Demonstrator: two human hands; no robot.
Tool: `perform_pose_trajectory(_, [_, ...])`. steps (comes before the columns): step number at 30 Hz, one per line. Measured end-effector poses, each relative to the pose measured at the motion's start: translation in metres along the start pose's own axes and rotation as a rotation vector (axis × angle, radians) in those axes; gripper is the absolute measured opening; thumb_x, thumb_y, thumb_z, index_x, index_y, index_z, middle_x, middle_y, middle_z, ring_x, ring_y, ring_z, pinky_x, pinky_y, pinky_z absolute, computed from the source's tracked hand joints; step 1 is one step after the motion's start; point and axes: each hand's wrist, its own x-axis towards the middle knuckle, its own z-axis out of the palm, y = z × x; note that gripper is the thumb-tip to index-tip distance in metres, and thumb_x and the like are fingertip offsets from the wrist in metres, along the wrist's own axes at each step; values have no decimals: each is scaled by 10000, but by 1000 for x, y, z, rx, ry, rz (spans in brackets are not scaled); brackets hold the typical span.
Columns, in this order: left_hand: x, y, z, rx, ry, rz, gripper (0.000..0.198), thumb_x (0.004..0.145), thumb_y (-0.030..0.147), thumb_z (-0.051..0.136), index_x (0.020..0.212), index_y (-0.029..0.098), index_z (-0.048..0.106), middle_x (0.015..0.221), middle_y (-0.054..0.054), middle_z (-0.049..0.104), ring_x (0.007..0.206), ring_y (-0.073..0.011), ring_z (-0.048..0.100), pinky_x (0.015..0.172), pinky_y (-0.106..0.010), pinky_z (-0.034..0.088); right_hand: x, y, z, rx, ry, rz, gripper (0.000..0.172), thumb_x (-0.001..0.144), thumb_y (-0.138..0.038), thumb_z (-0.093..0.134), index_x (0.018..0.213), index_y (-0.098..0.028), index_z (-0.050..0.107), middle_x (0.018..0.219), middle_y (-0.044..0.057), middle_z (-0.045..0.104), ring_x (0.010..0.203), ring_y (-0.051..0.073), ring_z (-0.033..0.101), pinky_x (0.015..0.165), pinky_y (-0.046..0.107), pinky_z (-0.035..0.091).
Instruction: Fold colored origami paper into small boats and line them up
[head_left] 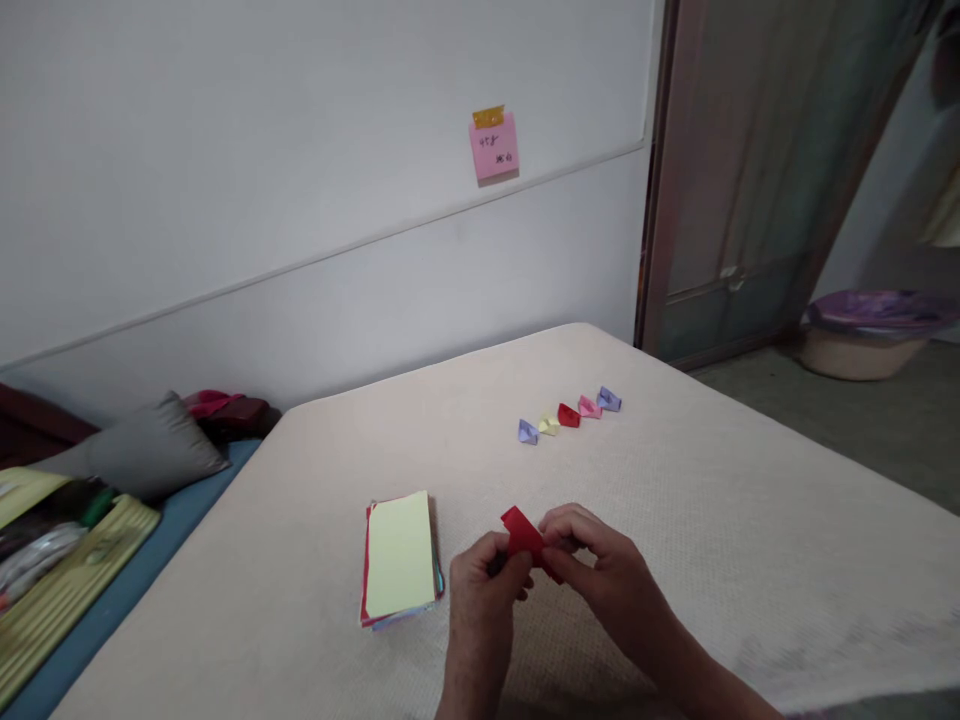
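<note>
A small piece of folded red paper (pixel 525 535) is pinched between both hands above the near part of the cloth-covered surface. My left hand (pixel 484 580) grips its left and lower side, thumb on top. On the right side, my right hand (pixel 592 550) closes its thumb and fingers on the paper's edge. A stack of coloured paper (pixel 400 555), pale yellow on top with red and blue edges below, lies left of my hands. Farther back stands a slanted row of several small folded paper pieces, among them a red one (pixel 568 415) and a pink one (pixel 589 407).
The cream cloth-covered surface (pixel 300 560) meets a white wall (pixel 337 120) with a pink note (pixel 495 148) taped on it. To the left are a grey pillow (pixel 150 445) and a yellow basket (pixel 82 560) with things in it. A tub (pixel 862 350) stands at the far right.
</note>
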Motion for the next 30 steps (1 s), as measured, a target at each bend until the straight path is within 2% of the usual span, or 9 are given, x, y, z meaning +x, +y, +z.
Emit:
perform_pose_trajectory(4, [2,-3,1,6,-2,14,81,675,187,594,636,148,654,513,20,556,489,-102,478,475,-212,371,0,2,-1,3,11,21,89,764,-140,556,702,-203,543,808,16,555,703,155,489,626,279,415])
perform_pose_trajectory(9, [2,-4,2,1,-4,17,92,682,185,587,648,147,663,519,20,555,493,-101,472,482,-214,369,0,3,-1,-1,6,11,131,754,-134,552,654,-206,509,791,13,547,709,159,481,626,280,410])
perform_pose_trajectory(16, [0,0,2,6,8,15,94,693,192,594,650,148,664,534,17,559,513,-105,477,496,-215,378,1,0,-2,-42,-3,5,116,736,-146,565,647,-206,520,847,22,576,785,179,524,696,301,416])
perform_pose_trajectory(22, [-1,-1,3,-8,14,17,103,707,210,597,676,152,677,554,6,585,524,-113,495,502,-217,392,1,2,-1,-85,48,-26,112,753,-165,572,660,-206,524,902,22,583,852,182,558,738,295,423])
perform_pose_trajectory(26, [1,-2,1,-33,64,19,86,700,213,611,646,156,649,536,17,573,518,-111,495,506,-213,388,0,5,-1,-142,84,-42,103,753,-180,594,688,-209,519,941,28,592,868,187,564,740,297,422])
perform_pose_trajectory(30, [1,-3,-1,-98,77,28,98,709,214,614,626,162,622,539,32,552,545,-107,494,534,-207,382,-1,8,-1,-159,86,-56,95,769,-184,588,701,-211,528,1006,41,592,961,203,559,800,311,425])
